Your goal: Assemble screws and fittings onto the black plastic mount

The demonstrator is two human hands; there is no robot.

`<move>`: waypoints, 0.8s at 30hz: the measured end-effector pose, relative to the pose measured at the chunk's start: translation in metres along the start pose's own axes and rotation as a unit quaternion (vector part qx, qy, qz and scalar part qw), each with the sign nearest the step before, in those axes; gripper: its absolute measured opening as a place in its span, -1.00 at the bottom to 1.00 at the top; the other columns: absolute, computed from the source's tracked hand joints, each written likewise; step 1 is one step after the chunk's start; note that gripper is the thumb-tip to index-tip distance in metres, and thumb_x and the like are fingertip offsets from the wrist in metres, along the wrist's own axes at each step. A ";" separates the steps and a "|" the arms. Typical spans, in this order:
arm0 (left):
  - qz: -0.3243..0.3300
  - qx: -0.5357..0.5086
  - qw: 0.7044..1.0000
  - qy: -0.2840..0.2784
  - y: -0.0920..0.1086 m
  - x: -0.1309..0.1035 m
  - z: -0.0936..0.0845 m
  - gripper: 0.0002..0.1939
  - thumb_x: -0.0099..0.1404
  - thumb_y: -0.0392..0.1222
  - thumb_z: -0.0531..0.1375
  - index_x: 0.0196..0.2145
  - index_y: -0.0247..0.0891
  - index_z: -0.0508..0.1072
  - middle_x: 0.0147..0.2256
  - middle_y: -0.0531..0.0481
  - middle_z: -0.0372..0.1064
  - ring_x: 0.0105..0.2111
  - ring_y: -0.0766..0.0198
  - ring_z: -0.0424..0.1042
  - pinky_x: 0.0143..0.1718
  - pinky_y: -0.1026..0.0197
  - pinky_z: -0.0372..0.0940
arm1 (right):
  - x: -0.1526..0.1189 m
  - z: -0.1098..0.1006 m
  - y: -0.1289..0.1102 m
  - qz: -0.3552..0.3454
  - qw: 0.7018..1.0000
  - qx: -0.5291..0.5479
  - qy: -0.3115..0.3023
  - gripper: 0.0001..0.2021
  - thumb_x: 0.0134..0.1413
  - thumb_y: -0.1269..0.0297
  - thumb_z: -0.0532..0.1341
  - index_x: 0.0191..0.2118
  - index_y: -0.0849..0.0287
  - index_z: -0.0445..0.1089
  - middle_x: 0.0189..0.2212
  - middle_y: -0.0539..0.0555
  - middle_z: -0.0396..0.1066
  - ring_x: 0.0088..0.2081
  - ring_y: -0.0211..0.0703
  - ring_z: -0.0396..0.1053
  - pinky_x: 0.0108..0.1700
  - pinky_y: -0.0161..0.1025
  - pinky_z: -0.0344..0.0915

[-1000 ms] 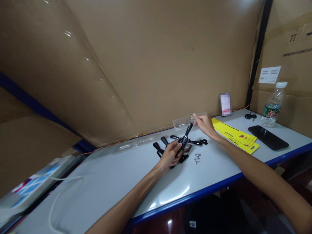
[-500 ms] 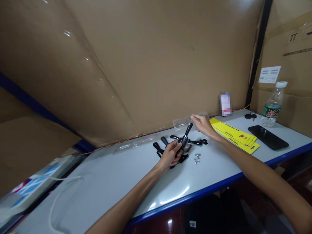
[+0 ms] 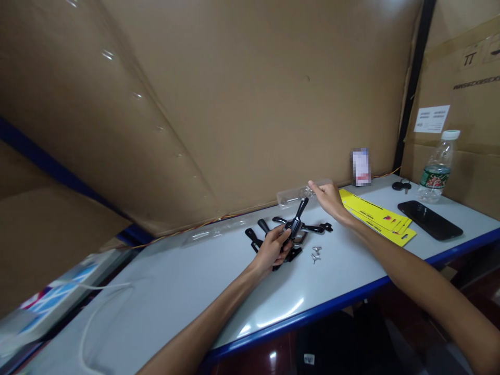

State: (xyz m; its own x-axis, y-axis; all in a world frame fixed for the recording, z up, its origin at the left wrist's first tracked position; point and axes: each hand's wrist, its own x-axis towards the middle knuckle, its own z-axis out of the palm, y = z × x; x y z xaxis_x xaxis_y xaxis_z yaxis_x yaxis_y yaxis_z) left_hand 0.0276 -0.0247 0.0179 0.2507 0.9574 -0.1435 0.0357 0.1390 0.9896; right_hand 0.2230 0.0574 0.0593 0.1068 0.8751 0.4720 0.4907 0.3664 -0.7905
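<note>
My left hand [image 3: 275, 247] is closed around a black spokeshave [image 3: 297, 217], one handle of which points up and away from me. More black spokeshaves [image 3: 255, 237] lie under and around that hand, partly covered by it. Just right of them, silver wing-shaped screws [image 3: 315, 254] rest on the table, and a small black metal part [image 3: 326, 227] lies near a handle tip. My right hand [image 3: 328, 199] is raised beside a clear plastic blister shell [image 3: 291, 197], fingers curled; whatever it may pinch is hidden.
Yellow printed cards [image 3: 375, 219] are stacked right of my right hand. Beyond them are a black phone [image 3: 429, 220], keys [image 3: 402, 185] and a plastic bottle [image 3: 434, 177]. Another clear shell [image 3: 216, 232] lies by the cardboard wall [image 3: 250, 104]. A white cable [image 3: 89, 323] loops at left.
My right hand has drawn slightly away from the held spokeshave's upper handle tip, up and to the right. My left hand and the spokeshave have stayed in place.
</note>
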 end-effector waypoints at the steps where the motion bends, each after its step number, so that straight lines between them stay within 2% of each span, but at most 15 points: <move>1: 0.000 0.000 1.000 0.000 0.000 0.000 0.000 -0.55 0.15 0.17 0.31 -0.34 -0.16 0.19 -0.64 0.28 0.06 -0.77 0.53 -0.11 -0.80 0.47 -0.28 | 0.000 0.000 0.001 0.003 1.000 0.000 -0.003 -0.38 0.22 -0.19 0.02 -0.71 0.10 -0.05 -0.68 -0.09 -0.12 -0.57 -0.32 0.02 -0.47 -0.29 -0.11; 4: 0.001 0.003 1.000 0.000 0.000 0.000 0.000 -0.57 0.17 0.16 0.30 -0.34 -0.16 0.19 -0.64 0.27 0.05 -0.77 0.53 -0.11 -0.79 0.47 -0.29 | 0.001 -0.001 0.003 -0.014 1.000 -0.007 -0.012 -0.45 0.26 -0.07 0.06 -0.66 0.17 0.21 -0.69 -0.08 0.09 -0.55 -0.29 0.13 -0.45 -0.31 -0.04; 6: 0.003 0.008 1.000 0.001 0.000 -0.001 0.000 -0.58 0.18 0.16 0.29 -0.33 -0.16 0.20 -0.64 0.28 0.05 -0.77 0.52 -0.11 -0.79 0.47 -0.30 | -0.001 -0.001 0.004 -0.049 0.998 -0.029 -0.025 -0.63 0.21 0.01 0.17 -0.44 0.20 0.45 -0.61 -0.06 0.30 -0.49 -0.25 0.24 -0.41 -0.33 0.04; 8: 0.004 0.018 1.000 0.000 0.001 -0.002 0.001 -0.60 0.20 0.15 0.28 -0.33 -0.16 0.21 -0.64 0.27 0.05 -0.76 0.52 -0.11 -0.78 0.46 -0.30 | -0.005 0.001 0.005 -0.081 0.993 -0.075 -0.050 -0.76 0.12 0.09 0.29 -0.22 0.14 0.53 -0.51 -0.04 0.44 -0.43 -0.22 0.32 -0.37 -0.33 0.09; 11: 0.003 0.036 0.999 -0.011 0.002 -0.003 0.002 -0.60 0.21 0.15 0.28 -0.32 -0.17 0.23 -0.64 0.26 0.06 -0.76 0.52 -0.11 -0.78 0.44 -0.30 | -0.011 0.004 0.005 -0.129 0.977 -0.145 -0.089 -0.88 0.13 0.23 0.30 -0.23 0.10 0.54 -0.42 0.02 0.52 -0.36 -0.17 0.40 -0.32 -0.31 0.13; 13: 0.004 0.044 0.999 -0.018 0.003 -0.004 0.003 -0.60 0.21 0.15 0.28 -0.32 -0.18 0.23 -0.64 0.26 0.06 -0.77 0.52 -0.12 -0.78 0.43 -0.30 | -0.014 0.004 0.003 -0.155 0.975 -0.140 -0.077 -0.91 0.18 0.30 0.25 -0.29 0.12 0.52 -0.39 0.04 0.54 -0.34 -0.16 0.43 -0.29 -0.30 0.16; 17: 0.001 0.048 0.999 -0.015 0.003 -0.004 0.003 -0.61 0.23 0.14 0.26 -0.32 -0.17 0.22 -0.65 0.27 0.06 -0.77 0.52 -0.13 -0.77 0.42 -0.30 | -0.013 0.000 -0.006 -0.118 0.992 0.026 -0.022 -0.83 0.23 0.22 0.18 -0.32 0.17 0.45 -0.48 0.01 0.51 -0.46 -0.23 0.40 -0.35 -0.34 0.23; 20: -0.003 0.047 0.999 -0.012 0.002 -0.003 0.003 -0.64 0.26 0.13 0.24 -0.32 -0.17 0.22 -0.65 0.27 0.06 -0.77 0.52 -0.13 -0.77 0.43 -0.31 | -0.015 -0.002 -0.013 -0.073 0.985 0.134 -0.078 -0.84 0.23 0.24 0.15 -0.32 0.19 0.39 -0.53 -0.02 0.49 -0.59 -0.29 0.33 -0.46 -0.37 0.23; 24: 0.002 0.044 0.999 -0.013 0.001 -0.002 0.002 -0.64 0.26 0.14 0.23 -0.29 -0.16 0.22 -0.65 0.28 0.06 -0.78 0.52 -0.12 -0.77 0.43 -0.30 | -0.028 0.005 -0.021 -0.066 0.973 0.125 -0.185 -0.92 0.20 0.35 0.17 -0.34 0.20 0.36 -0.53 -0.02 0.51 -0.55 -0.31 0.37 -0.42 -0.38 0.25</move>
State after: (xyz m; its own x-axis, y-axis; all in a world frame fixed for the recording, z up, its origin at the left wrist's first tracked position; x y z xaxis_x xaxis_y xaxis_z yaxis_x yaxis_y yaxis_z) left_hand 0.0293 -0.0266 0.0193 0.2751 0.9510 -0.1408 0.1184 0.1119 0.9866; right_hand 0.2055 0.0270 0.0611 -0.2836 0.8521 0.4399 0.2486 0.5084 -0.8244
